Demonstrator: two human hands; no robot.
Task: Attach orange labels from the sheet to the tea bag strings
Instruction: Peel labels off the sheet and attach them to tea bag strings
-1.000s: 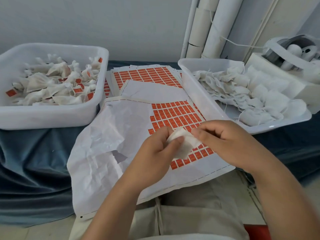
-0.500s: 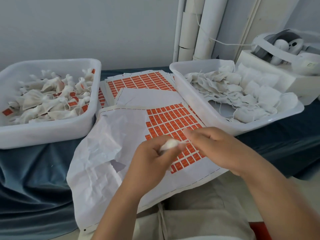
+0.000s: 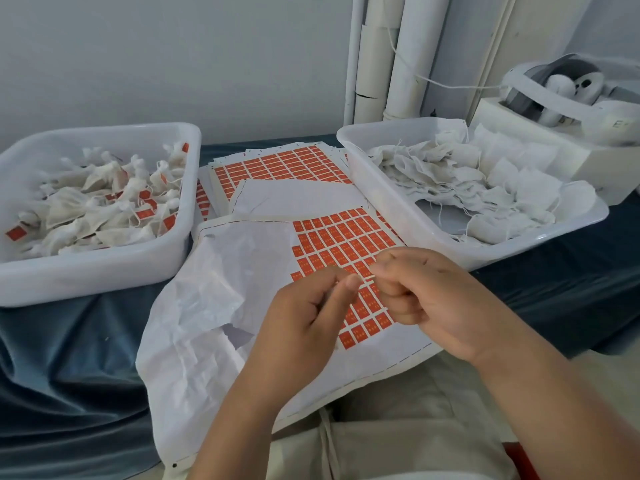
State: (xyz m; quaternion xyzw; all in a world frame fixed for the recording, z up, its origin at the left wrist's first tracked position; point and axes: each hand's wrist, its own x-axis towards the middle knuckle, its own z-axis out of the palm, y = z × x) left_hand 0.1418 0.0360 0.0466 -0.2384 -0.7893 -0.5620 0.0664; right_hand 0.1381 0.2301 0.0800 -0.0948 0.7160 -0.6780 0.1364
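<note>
Left hand (image 3: 304, 320), right hand (image 3: 436, 299) — string (image 3: 367, 279) crosswise.

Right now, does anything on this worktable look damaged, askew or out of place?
Yes: the front label sheet is crumpled and torn across its emptied left part, with a ragged hole. The label sheet stack behind it lies fanned askew.

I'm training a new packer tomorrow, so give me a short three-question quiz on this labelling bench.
1. True or false: the tea bags in the left bin already carry orange labels.
2. Multiple choice: which part of the front sheet still has labels on it? A) its left part B) its right part C) no part
3. Fill in: the left hand and right hand pinch a thin white ____ between them.
Key: 1 true; 2 B; 3 string.
</note>
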